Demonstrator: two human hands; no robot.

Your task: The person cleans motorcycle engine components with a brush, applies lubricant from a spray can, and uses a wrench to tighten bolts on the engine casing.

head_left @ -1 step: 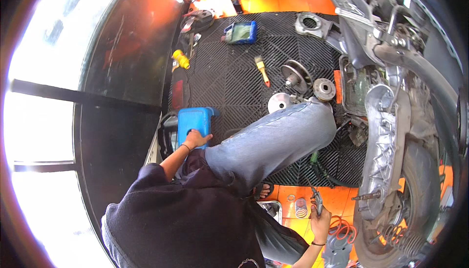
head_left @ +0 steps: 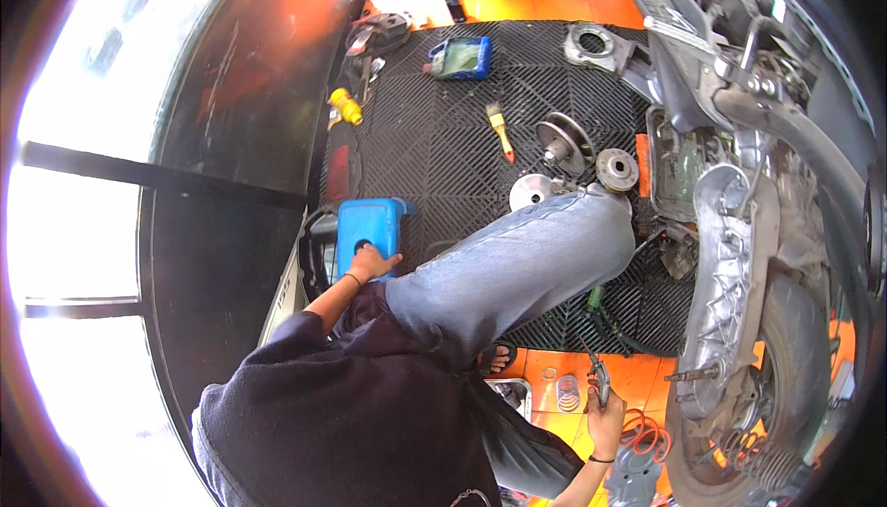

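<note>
Bench-level view of a workshop floor, seen from above: the person's left hand (head_left: 371, 263) lies at the top of a blue plastic stool (head_left: 368, 219), its fingers beside the dark hole there; whether they grip the edge cannot be told. The stool stands on the left part of a black ribbed rubber mat (head_left: 416, 151), just beside the person's jeans-clad leg (head_left: 517, 262). The right hand (head_left: 605, 422) is closed around a grey metal gun-shaped tool (head_left: 601, 380), held above the orange tiled floor (head_left: 639, 370) with its thin nozzle directed toward the mat. Near this hand are a looped orange hose (head_left: 662, 437) and a silver wire coil spring (head_left: 568, 400); whether the hose joins the tool cannot be made out. Beyond the knee lie a flat silver disc (head_left: 525, 191), a grey metal pulley with a central shaft (head_left: 571, 142) and a round grey metal hub (head_left: 617, 167). Farther off rest a yellow-handled brush (head_left: 499, 125) and a cut-open blue plastic container (head_left: 479, 59). At right stands a partly dismantled scooter (head_left: 722, 276), its ribbed silver casing exposed beside the black rear tyre (head_left: 802, 345)
</note>
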